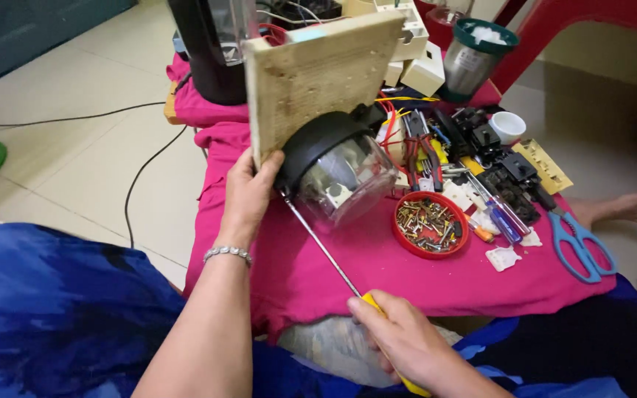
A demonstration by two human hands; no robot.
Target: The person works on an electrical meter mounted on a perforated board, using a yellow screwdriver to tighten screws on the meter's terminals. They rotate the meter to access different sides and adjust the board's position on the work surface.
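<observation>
The wooden board [318, 74] is being gripped by the left hand [248, 195]. The screwdriver [326, 254] is being clamped by the right hand [399, 335]; its tip could be slipped off, being angled.

The counter [377, 273] is covered by a pink cloth [318, 258]. Directly on the cloth lie a red dish [430, 225] of screws, blue scissors [580, 243], white plastic parts [503, 258], screwdrivers [503, 214], pliers [422, 147], black parts [510, 180] and a white cup [509, 127]. A black appliance [211, 51] and a steel tumbler [470, 63] stand at the far end.
</observation>
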